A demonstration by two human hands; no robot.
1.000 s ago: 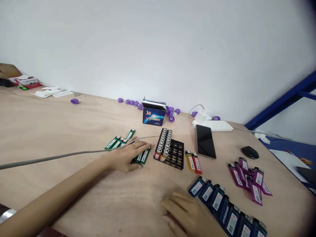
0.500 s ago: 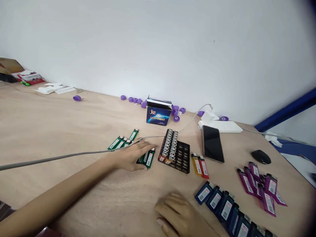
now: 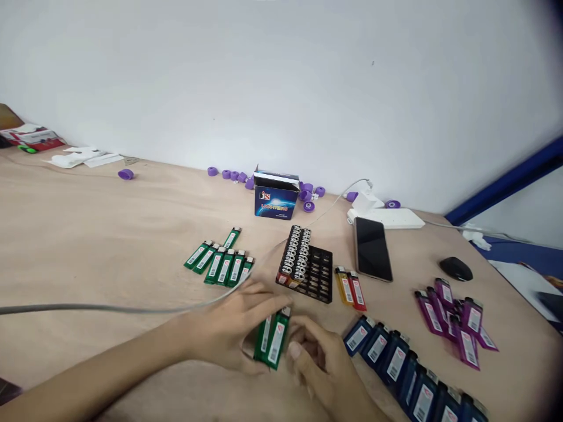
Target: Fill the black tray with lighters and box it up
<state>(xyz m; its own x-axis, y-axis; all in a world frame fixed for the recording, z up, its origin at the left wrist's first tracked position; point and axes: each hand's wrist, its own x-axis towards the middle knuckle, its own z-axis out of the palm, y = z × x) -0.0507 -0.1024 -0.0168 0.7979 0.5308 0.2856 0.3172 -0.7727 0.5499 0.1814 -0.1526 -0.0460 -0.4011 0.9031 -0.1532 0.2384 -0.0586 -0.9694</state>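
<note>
While my left hand [image 3: 235, 328] grips green lighters [image 3: 277, 344] | my right hand [image 3: 321, 360] curls beside them (loosely open)

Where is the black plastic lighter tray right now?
In the head view, the black plastic lighter tray lies right of centre, in front of the dark-blue cardboard box and left of the yellow plastic lighter.

A dark-screened phone [image 3: 373, 249] is laid beside a white power strip [image 3: 399, 219], a black mouse [image 3: 456, 269] is set farther right, and purple round pieces [image 3: 125, 174] and white papers [image 3: 68, 160] are strewn across the surface [image 3: 132, 234] near the wall [image 3: 264, 76].
</note>
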